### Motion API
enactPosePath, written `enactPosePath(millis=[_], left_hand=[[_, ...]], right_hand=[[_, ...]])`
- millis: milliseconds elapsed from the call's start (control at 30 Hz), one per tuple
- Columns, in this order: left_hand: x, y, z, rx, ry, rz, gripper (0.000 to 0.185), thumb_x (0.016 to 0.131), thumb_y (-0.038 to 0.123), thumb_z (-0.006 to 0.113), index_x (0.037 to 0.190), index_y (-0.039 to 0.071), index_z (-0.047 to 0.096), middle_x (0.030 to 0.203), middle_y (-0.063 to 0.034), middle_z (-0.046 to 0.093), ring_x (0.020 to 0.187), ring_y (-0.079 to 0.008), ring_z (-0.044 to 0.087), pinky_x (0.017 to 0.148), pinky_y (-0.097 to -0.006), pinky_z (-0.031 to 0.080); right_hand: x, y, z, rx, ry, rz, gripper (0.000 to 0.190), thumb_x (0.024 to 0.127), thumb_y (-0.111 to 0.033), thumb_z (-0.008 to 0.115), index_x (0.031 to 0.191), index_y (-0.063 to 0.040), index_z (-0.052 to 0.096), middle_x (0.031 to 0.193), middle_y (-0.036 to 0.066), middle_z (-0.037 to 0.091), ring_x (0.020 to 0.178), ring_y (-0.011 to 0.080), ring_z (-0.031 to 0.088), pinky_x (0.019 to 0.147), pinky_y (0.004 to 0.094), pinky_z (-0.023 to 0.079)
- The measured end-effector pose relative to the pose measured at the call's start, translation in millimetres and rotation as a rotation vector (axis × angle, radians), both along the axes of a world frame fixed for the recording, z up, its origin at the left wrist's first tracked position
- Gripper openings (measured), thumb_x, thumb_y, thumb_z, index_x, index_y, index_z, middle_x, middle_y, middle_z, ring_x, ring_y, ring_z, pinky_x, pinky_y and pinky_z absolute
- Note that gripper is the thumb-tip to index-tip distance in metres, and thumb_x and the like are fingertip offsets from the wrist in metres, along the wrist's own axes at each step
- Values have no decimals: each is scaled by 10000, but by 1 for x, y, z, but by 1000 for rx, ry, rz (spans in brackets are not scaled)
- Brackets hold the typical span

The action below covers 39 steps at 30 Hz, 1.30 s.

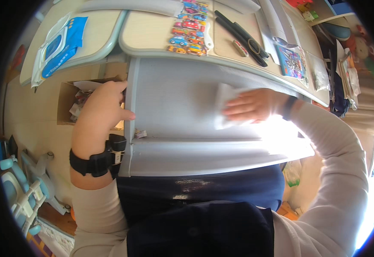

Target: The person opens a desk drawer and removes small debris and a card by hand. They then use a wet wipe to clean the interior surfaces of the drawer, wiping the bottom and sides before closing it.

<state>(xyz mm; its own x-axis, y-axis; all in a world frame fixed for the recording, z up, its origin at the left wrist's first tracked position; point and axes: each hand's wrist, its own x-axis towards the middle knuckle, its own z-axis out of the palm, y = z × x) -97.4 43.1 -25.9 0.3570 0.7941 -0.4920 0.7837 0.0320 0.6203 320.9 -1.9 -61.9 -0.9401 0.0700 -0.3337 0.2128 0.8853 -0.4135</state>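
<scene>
A grey desk drawer (171, 96) with a ribbed bottom is pulled out in front of my body. My left hand (110, 102) grips its left side wall, thumb over the rim and fingers on the outer side. Inside the drawer, my right hand (254, 104) lies flat on a white wipe (223, 106), pressing it to the bottom right of centre; the wipe is slightly blurred. A small whitish scrap (140, 133) sits in the drawer's front left corner. Bright sunlight washes out the front right part.
Above the drawer, the desktop (148, 32) bears a sheet of car stickers (190, 29), black pens (241, 37), a blue wipes pack (60, 48) and rolled paper (273, 25). A cardboard box (65, 102) of scraps stands left, beyond my left forearm. A light-blue chair frame (29, 189) is lower left.
</scene>
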Motion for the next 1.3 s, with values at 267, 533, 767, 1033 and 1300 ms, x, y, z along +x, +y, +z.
enactPosePath(millis=[267, 533, 767, 1033, 1300], left_hand=[[2, 7, -5, -46, 46, -16, 717, 643, -138, 766, 1307, 46, 569, 1086, -169, 642, 989, -251, 636, 799, -361, 560], [2, 5, -5, -84, 0, 53, 725, 622, -174, 753, 1293, 37, 578, 1063, -188, 645, 990, -250, 629, 767, -343, 558], [4, 1, -3, 96, 26, 3, 528, 570, -74, 814, 1064, -48, 630, 850, -216, 669, 781, -319, 654, 698, -392, 515], [3, 5, 0, 99, 88, -22, 495, 582, -76, 805, 1046, -42, 635, 826, -189, 650, 765, -298, 632, 706, -395, 512], [2, 8, -2, -12, 114, -10, 664, 597, -42, 837, 1221, 32, 622, 934, -158, 690, 902, -250, 640, 790, -382, 517]], right_hand=[[160, -87, 15, -133, -473, -8, 601, 895, -296, 636, 1454, -240, 424, 1533, -29, 372, 1401, 209, 369, 1163, 392, 307], [76, -43, -48, 62, -40, 263, 743, 908, -422, 601, 1541, -258, 248, 1621, -7, 195, 1491, 213, 189, 1212, 416, 235], [-91, 2, -48, 53, 167, 204, 677, 949, -346, 527, 1532, -109, 278, 1627, 41, 196, 1501, 231, 167, 1215, 417, 187], [-108, -13, -20, 136, 252, -354, 672, 870, -191, 644, 1477, -119, 367, 1595, 98, 257, 1477, 269, 234, 1190, 415, 246], [123, -137, 43, 372, -319, -1246, 662, 835, 29, 511, 1477, -5, 353, 1559, 200, 297, 1471, 296, 243, 1222, 392, 178]])
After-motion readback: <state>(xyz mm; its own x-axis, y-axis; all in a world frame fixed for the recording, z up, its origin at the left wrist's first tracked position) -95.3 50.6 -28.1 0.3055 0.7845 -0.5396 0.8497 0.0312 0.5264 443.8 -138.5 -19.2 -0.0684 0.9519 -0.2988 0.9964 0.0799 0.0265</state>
